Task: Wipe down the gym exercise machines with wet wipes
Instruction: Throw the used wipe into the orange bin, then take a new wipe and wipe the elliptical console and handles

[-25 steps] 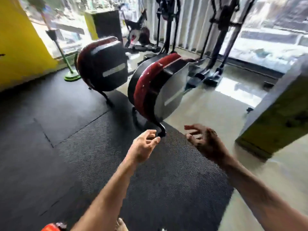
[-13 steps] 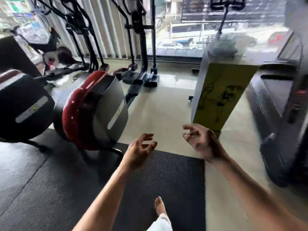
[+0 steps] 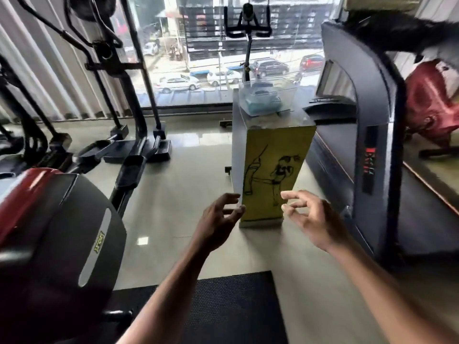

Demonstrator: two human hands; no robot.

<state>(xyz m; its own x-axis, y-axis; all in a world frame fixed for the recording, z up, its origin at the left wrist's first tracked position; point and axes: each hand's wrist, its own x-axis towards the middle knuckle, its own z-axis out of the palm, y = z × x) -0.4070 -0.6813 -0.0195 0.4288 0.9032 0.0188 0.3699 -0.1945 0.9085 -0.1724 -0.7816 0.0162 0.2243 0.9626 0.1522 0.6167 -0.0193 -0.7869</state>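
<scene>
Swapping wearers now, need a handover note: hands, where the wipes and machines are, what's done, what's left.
Left hand: open, holds nothing, raised toward the stand.
Right hand: open, holds nothing, raised beside it.
Clear plastic container with bluish contents, possibly the wipes, sits on top of the yellow-fronted stand straight ahead.
Machines: red-and-black elliptical at left, treadmill at right, spin bike by the window.
Done: no wiping evident; no wipe in hand.
Left: take a wipe, then wipe each machine.

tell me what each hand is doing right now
Left hand: open, fingers loosely curled, holding nothing.
Right hand: open, fingers loosely curled, holding nothing.
</scene>
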